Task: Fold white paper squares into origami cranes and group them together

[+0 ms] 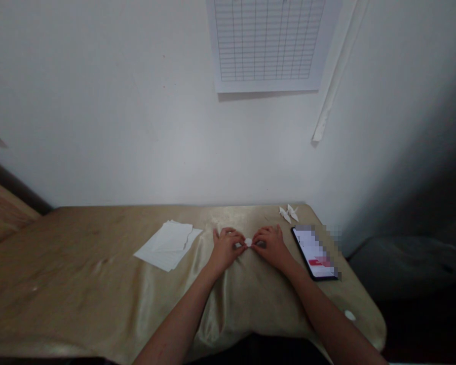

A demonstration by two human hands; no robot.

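A small folded piece of white paper (248,242) is pinched between both hands, just above or on the cloth. My left hand (227,247) grips its left edge between thumb and forefinger, the other fingers curled. On the opposite edge, my right hand (270,246) pinches it in the same way. Most of the paper is hidden by the fingertips, so its exact shape cannot be made out. Two small folded paper cranes (289,213) lie beyond my right hand, near the back edge. Left of my left hand rests a loose stack of white paper sheets (171,245).
A phone (314,253) with its screen lit lies right of my right hand. Shiny gold cloth (99,274) with creases covers the table. A small white round thing (350,315) sits near the right edge. Behind stands a white wall (137,126) with a printed grid sheet (266,45).
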